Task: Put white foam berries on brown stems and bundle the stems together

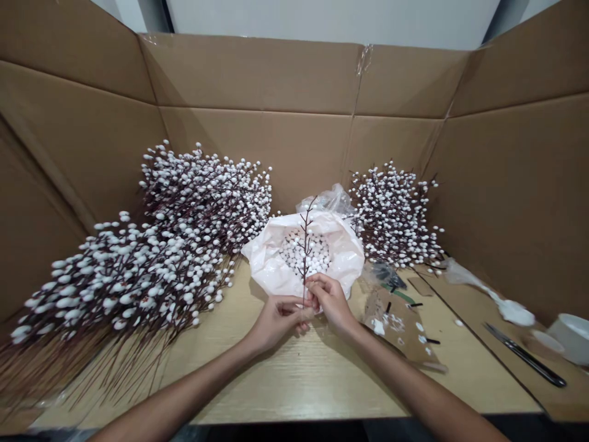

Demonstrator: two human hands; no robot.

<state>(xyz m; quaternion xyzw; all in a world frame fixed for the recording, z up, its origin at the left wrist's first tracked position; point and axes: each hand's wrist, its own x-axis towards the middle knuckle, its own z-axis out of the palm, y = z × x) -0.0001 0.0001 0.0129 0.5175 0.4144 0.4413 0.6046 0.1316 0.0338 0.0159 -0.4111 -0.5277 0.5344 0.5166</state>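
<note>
A thin dark-brown artificial twig (305, 245) with short side shoots stands upright in front of me, mostly bare of berries. My left hand (285, 319) is closed on its lower stem. Just above, my right hand (330, 301) pinches the same twig between thumb and fingers. Behind the twig lies an open white plastic bag (264, 258), its rim folded outward. Loose white berries (288, 248) fill the bag's middle.
Bunches of white-berried stems lie at left (138, 276), back left (207, 190) and back right (393, 212). To the right are a glue-spotted cardboard piece (400, 341), a knife (524, 355), a white bowl (573, 337) and a roll of tape (543, 342). Cardboard walls (257, 73) surround the table.
</note>
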